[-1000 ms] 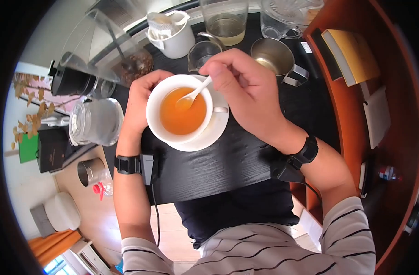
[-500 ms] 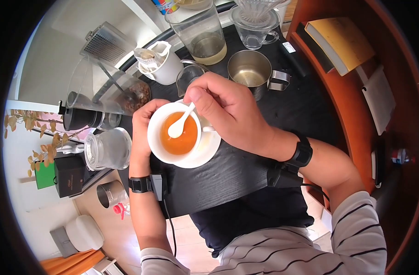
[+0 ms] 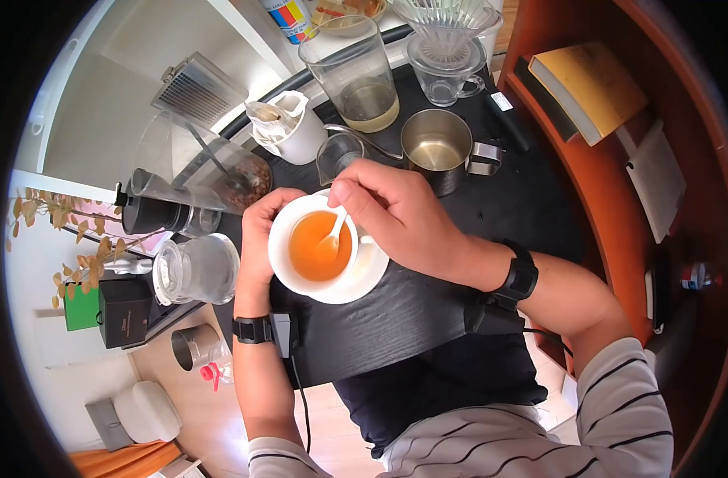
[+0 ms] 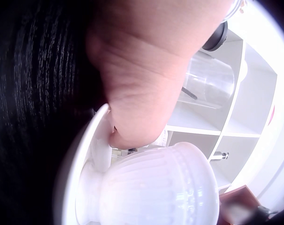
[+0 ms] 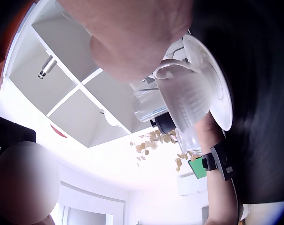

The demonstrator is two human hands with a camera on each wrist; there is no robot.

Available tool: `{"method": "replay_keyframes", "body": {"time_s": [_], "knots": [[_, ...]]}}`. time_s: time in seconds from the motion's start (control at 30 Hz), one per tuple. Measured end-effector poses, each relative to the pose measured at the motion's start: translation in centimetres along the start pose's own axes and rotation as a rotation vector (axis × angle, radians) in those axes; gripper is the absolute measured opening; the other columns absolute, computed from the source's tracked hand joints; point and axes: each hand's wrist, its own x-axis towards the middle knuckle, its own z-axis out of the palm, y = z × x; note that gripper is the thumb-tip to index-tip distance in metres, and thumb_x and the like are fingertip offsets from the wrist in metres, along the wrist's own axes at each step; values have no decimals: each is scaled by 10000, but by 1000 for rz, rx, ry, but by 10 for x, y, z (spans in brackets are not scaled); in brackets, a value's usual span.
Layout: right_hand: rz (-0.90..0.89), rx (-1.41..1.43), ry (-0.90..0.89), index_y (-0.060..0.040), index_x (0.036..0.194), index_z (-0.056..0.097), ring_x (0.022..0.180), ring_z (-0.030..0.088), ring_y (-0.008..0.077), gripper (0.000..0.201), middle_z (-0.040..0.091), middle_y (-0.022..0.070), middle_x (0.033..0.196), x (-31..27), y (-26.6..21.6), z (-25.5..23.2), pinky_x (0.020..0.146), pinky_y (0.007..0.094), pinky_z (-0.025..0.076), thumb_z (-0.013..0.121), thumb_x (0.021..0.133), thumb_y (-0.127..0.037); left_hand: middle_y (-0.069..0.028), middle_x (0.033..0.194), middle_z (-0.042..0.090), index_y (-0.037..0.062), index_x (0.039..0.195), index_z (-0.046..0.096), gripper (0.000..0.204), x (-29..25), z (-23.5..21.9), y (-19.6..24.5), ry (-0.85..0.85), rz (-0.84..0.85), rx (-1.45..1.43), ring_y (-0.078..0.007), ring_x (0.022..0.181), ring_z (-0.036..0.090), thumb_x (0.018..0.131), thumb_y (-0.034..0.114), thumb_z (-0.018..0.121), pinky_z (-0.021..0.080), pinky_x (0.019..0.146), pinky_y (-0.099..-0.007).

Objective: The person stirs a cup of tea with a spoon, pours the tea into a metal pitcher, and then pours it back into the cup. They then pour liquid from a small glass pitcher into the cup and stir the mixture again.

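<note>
A white teacup (image 3: 276,259) of amber tea (image 3: 312,247) stands on a white saucer (image 3: 369,276) over the black table. My left hand (image 3: 260,235) is at the left of the cup. In the left wrist view its thumb comes over the saucer's edge (image 4: 69,180), beside the ribbed cup wall (image 4: 156,187); the fingers beneath are hidden. My right hand (image 3: 400,213) pinches the handle of a white spoon (image 3: 334,233) between thumb and curled fingers. The spoon's bowl dips into the tea. In the right wrist view the cup's handle (image 5: 169,68) lies just below this hand.
Behind the cup stand a small glass pitcher (image 3: 338,155), a metal mug (image 3: 436,151), a white cup with a drip bag (image 3: 300,139) and a tall glass beaker (image 3: 352,80). A glass jar (image 3: 197,271) is at left; a wooden shelf (image 3: 567,191) bounds the right.
The spoon has moved across the tea, from the upper middle toward the left, then back to the right side, its bowl lower in the liquid. The left hand keeps its grip. The head view has shifted.
</note>
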Motion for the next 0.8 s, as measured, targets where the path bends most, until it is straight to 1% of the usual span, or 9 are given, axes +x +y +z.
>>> {"method": "replay_keyframes", "body": {"time_s": [0.07, 0.2, 0.27, 0.33, 0.4, 0.57, 0.7, 0.77, 0.8], "knots": [[-42, 48, 29, 26, 1005, 661, 677, 610, 182, 219, 639, 118, 767, 0, -2, 2, 653, 333, 501, 628, 1086, -175, -1, 969, 759, 0, 1079, 756, 203, 0, 0, 2, -2, -3, -11, -67, 868, 663, 887, 38, 810, 545, 795, -242], [-114, 87, 54, 17, 1022, 671, 700, 635, 186, 213, 651, 112, 791, -1, -2, 2, 664, 327, 512, 634, 1089, -182, 0, 969, 761, 1, 1076, 753, 199, 0, 0, 4, -16, 22, -6, -60, 868, 669, 890, 38, 812, 547, 796, -239], [-201, 39, 90, 9, 1034, 673, 729, 651, 199, 202, 665, 110, 837, -1, -2, 1, 675, 330, 515, 635, 1093, -180, 0, 969, 762, 1, 1075, 752, 198, 0, 1, 5, -20, 18, -11, -59, 868, 670, 891, 40, 814, 548, 796, -239], [-230, 8, 97, 12, 1035, 671, 737, 653, 211, 200, 666, 115, 853, 0, -1, 1, 682, 333, 516, 635, 1092, -176, 1, 966, 762, 3, 1071, 752, 196, 0, 2, 6, -14, 47, 34, -56, 865, 670, 890, 41, 816, 547, 792, -237], [-259, -23, 104, 15, 1037, 669, 745, 655, 223, 197, 667, 120, 870, 1, 0, 2, 688, 336, 518, 635, 1092, -172, 2, 963, 762, 3, 1072, 753, 198, 0, 2, 5, -9, 28, 16, -55, 862, 669, 889, 41, 817, 546, 791, -235], [-198, -49, 113, 27, 1009, 643, 723, 641, 273, 207, 644, 151, 847, 1, 4, 5, 680, 367, 511, 629, 1087, -164, 2, 950, 762, 0, 1073, 753, 200, 1, -1, 1, -15, 24, 30, -52, 855, 667, 889, 42, 819, 544, 788, -231], [-125, -47, 89, 32, 987, 632, 689, 615, 277, 225, 622, 158, 796, 1, 2, 4, 661, 374, 497, 621, 1087, -169, 0, 947, 766, -2, 1074, 753, 202, 1, 0, 3, -12, 34, 24, -55, 853, 672, 888, 40, 820, 548, 782, -237], [-23, -29, 54, 34, 968, 625, 656, 587, 258, 240, 597, 160, 754, 0, -1, 2, 641, 371, 483, 619, 1086, -175, -2, 947, 767, -3, 1075, 753, 204, 1, 0, 3, -12, 22, 12, -56, 853, 675, 887, 38, 821, 550, 780, -238], [-24, -29, 53, 34, 968, 625, 656, 587, 258, 240, 597, 160, 754, 0, -1, 2, 641, 371, 483, 619, 1086, -175, -3, 948, 769, -3, 1076, 753, 206, 1, 0, 3, -14, 27, 11, -58, 853, 677, 886, 38, 822, 551, 781, -239]]}}
